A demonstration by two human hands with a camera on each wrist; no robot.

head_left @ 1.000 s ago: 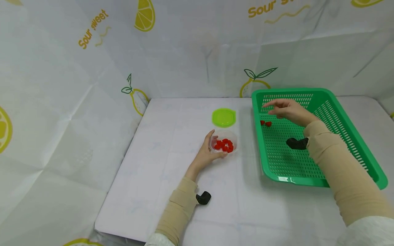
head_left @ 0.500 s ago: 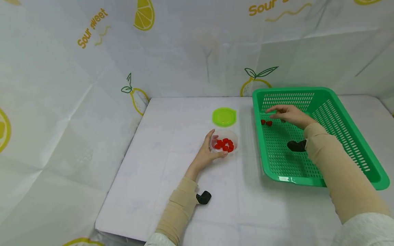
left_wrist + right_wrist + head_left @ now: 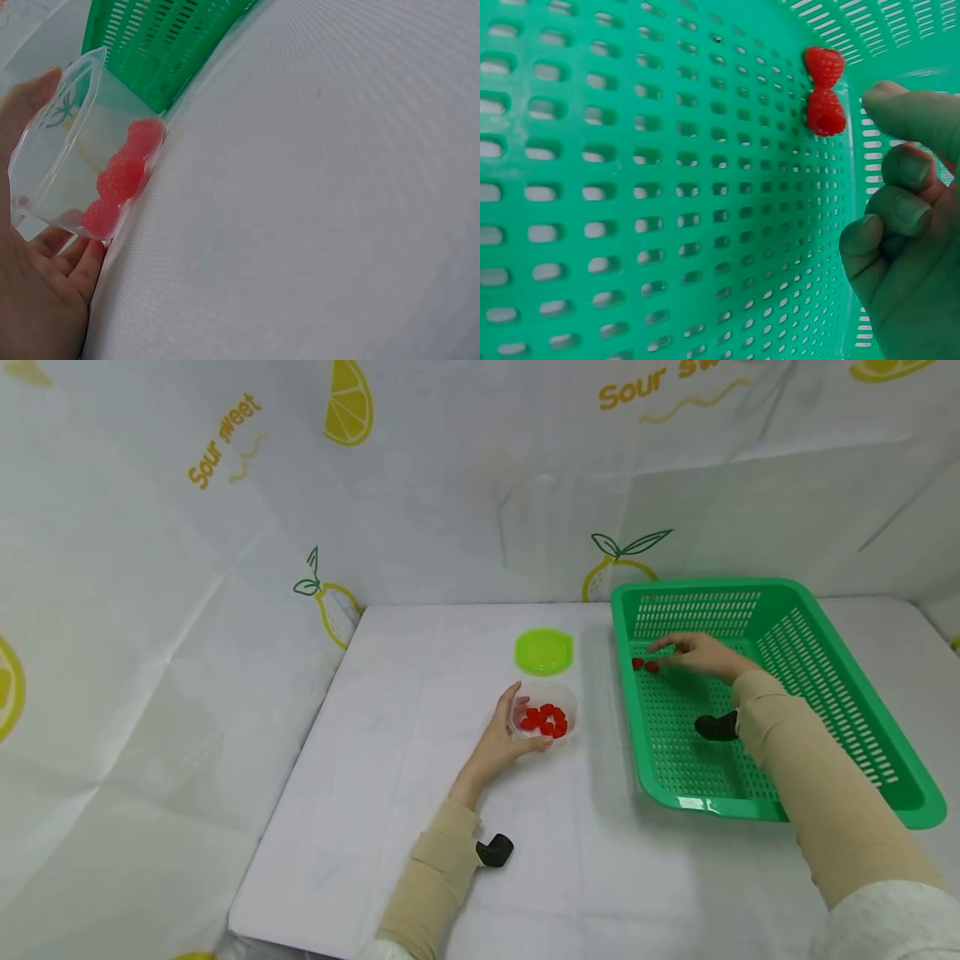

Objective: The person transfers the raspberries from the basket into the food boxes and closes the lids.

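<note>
Two raspberries (image 3: 824,91) lie touching each other on the floor of the green basket (image 3: 825,643), just beyond the right hand (image 3: 701,653), whose loosely bent fingers (image 3: 904,169) hold nothing. They look soft, light and easily crushed, so they want a gentle pinch at the sides. The left hand (image 3: 504,737) holds the clear tub (image 3: 546,717) on the tabletop (image 3: 420,710).

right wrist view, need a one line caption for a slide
Right hand, fingers loosely curled, hovers beside two raspberries lying on the floor of a green basket.

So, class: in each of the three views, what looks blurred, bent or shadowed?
Head view: wide-angle bend at the edges, soft shadow beside the green basket. Left wrist view: the clear container and left hand are soft, too close. Right wrist view: basket mesh curves, right hand's fingers blurred, raspberries fairly sharp.
</note>
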